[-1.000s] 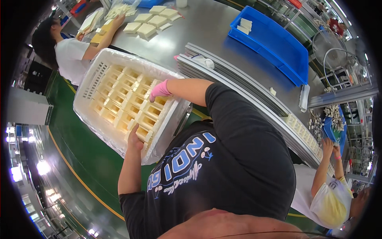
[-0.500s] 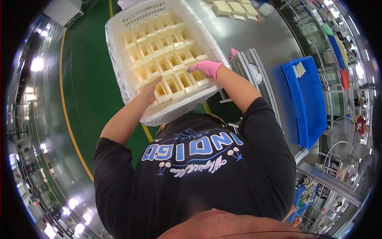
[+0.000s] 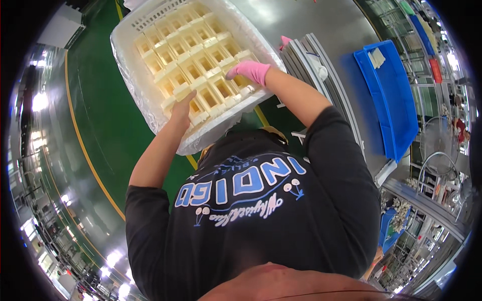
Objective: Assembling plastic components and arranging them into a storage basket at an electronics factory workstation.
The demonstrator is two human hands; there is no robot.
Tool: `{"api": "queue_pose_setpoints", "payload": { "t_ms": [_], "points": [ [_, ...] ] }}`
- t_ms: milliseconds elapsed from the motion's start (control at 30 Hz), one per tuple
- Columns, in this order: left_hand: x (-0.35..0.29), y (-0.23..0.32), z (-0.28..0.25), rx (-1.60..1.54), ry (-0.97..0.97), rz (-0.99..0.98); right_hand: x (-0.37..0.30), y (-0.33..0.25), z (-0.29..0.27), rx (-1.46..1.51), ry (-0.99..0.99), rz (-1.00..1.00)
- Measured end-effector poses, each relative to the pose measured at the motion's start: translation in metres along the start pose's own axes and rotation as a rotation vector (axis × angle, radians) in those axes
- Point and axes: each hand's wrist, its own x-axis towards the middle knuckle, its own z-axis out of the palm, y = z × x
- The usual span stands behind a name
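Observation:
A white perforated crate, lined with clear plastic film, lies in front of me. Rows of cream hollow rectangular plastic parts stand packed in it, openings facing up. My left hand, bare, grips the left end of the nearest row, its thumb lying over the top edge. At that row's right end, my right hand in a pink glove has its thumb over the parts and its fingers down along the crate side. The lower fingers of both hands are hidden.
On the right, a grey metal table carries stacked metal rails and a blue bin with a few pale pieces. Green floor with a yellow line stretches to the left. A white box-shaped unit stands far left.
The whole view has shifted, so the crate and table sit further left and higher. Both hands stay at the ends of the nearest row, with little change against the parts.

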Motion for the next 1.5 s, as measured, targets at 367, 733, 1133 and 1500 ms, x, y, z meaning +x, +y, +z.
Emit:
{"api": "queue_pose_setpoints", "payload": {
  "t_ms": [367, 733, 1133, 1500],
  "points": [
    [-0.024, 0.024, -0.008, 0.221, 0.201, 0.311, -0.051, -0.087, 0.006, -0.261, 0.333, 0.047],
    [-0.067, 0.112, 0.105, 0.335, -0.089, 0.814, -0.160, -0.136, -0.015, -0.149, 1.067, -0.055],
    [-0.016, 0.040, 0.353, 0.669, -0.734, 0.684, -0.312, 0.007, -0.074, 0.145, 1.731, 0.082],
    [0.080, -0.073, 0.479, 1.086, -0.972, 0.243, -0.343, 0.174, -0.115, 0.163, 1.487, 0.124]
  ]
}}
